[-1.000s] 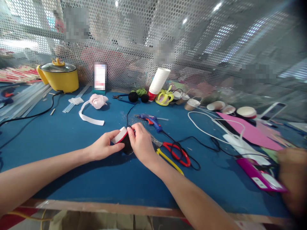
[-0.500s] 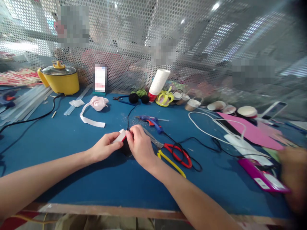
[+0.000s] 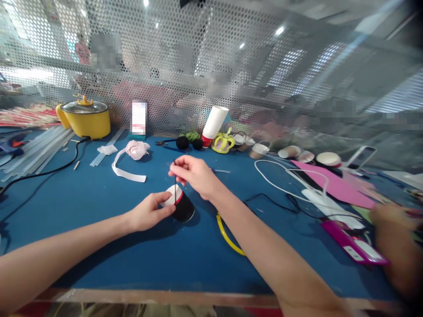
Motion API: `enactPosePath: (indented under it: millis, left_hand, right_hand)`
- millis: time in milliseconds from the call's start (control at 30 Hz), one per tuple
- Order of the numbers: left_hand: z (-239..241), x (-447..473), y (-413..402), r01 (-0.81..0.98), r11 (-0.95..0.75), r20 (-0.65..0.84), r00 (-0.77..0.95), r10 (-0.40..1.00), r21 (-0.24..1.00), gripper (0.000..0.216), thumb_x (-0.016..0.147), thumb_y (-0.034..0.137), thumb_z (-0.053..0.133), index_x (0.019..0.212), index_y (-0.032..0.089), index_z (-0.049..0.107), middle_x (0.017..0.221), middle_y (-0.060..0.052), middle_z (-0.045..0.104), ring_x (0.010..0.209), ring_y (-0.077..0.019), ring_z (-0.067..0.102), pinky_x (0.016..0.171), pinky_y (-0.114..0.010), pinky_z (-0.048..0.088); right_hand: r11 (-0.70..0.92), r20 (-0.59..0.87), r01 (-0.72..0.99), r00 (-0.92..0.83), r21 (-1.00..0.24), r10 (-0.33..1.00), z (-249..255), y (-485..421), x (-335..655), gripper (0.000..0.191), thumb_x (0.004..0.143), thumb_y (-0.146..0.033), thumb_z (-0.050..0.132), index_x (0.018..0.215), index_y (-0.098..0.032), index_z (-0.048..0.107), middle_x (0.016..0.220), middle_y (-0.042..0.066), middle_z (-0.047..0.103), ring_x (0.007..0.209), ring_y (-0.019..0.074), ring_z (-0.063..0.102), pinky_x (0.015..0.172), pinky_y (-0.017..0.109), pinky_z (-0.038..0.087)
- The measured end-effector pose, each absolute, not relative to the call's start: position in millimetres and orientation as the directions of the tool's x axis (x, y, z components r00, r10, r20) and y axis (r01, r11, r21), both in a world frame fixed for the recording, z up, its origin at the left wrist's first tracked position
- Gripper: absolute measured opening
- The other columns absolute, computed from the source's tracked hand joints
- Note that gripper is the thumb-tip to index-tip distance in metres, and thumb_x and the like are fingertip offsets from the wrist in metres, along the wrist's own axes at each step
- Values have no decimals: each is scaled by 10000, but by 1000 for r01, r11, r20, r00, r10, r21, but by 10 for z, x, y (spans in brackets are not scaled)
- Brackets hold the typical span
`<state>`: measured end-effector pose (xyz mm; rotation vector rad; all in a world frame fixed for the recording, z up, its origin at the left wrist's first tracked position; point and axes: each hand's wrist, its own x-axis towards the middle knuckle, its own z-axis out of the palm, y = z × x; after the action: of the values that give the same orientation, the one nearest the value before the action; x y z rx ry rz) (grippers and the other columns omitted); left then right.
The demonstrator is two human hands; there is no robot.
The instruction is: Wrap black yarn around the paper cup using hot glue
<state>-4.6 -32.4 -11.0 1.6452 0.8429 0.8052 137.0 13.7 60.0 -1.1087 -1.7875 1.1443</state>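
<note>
My left hand grips a small cup lying on its side on the blue table; the cup is wrapped in black, with a white base and a red rim. My right hand is raised above it and pinches a thin black cord that runs straight down to the cup.
A yellow pot stands at the back left, with a pink fabric rose on a white ribbon nearby. A stack of white cups, black pompoms and paper cups line the mesh wall. A pink sheet and another person's hand are at right.
My right hand has lifted off the cup and pulled the black cord up taut. The left hand stays on the cup. The view has shifted slightly.
</note>
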Motion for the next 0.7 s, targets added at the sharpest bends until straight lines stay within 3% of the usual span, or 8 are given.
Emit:
enactPosePath:
  millis: [100,167,300,367,433,533,600,700]
  left_hand:
    - [-133,-38,-339,125,-201,108,522,846,972,283,788,385,503,819,116,583,756,-25,585,713,-149,514,684,-258,431]
    - [-167,-30,-337,114,-208,119,523,844,972,282,798,382,493,812,117,587,788,-40,605,754,-163,535,729,-280,442]
    - [-234,-15,-333,33,-233,176,553,815,972,252,812,343,488,897,127,587,912,-72,624,863,-182,550,826,-315,431]
    - [-245,-12,-340,13,-221,177,555,813,975,255,810,336,495,933,130,579,931,-76,621,879,-183,549,834,-318,427]
    - [-237,-11,-351,27,-206,159,544,824,978,258,804,355,501,884,124,583,880,-68,616,836,-176,545,800,-309,432]
    - [-209,-11,-356,65,-193,131,526,841,979,299,795,403,500,784,112,569,787,-48,587,735,-148,512,722,-279,427]
    - [-195,-13,-348,81,-184,117,515,849,980,326,789,427,498,789,107,560,770,-40,571,706,-135,488,697,-267,418]
    - [-193,-22,-322,93,-170,101,504,858,981,351,789,445,490,832,103,557,784,-44,570,719,-138,482,711,-273,413]
  right_hand:
    - [471,168,541,-515,-697,841,703,235,1086,42,754,-165,512,760,-144,549,679,25,635,553,92,549,514,209,411]
    - [592,107,619,-639,-516,761,681,268,885,85,733,-108,509,741,-140,588,654,26,643,572,109,572,542,218,415]
    - [688,24,581,-757,-435,653,544,242,599,87,678,-99,574,687,-165,630,676,22,668,643,137,601,576,220,416]
    - [729,-15,543,-806,-417,592,534,226,557,40,697,-197,604,699,-182,642,714,21,678,667,141,605,577,216,416]
    - [747,-46,554,-813,-366,580,593,252,613,191,750,-338,564,655,-190,638,692,31,676,644,150,602,542,227,407]
    - [640,98,727,-638,-249,763,737,396,917,379,815,-418,447,549,-192,595,603,47,646,584,161,591,505,251,386]
    - [475,264,847,-414,-238,871,778,524,1253,336,811,-390,458,575,-191,590,605,46,635,603,160,596,531,254,393]
    - [304,328,925,-221,-228,918,662,653,1818,246,785,-265,475,577,-173,568,570,73,598,631,184,605,555,280,401]
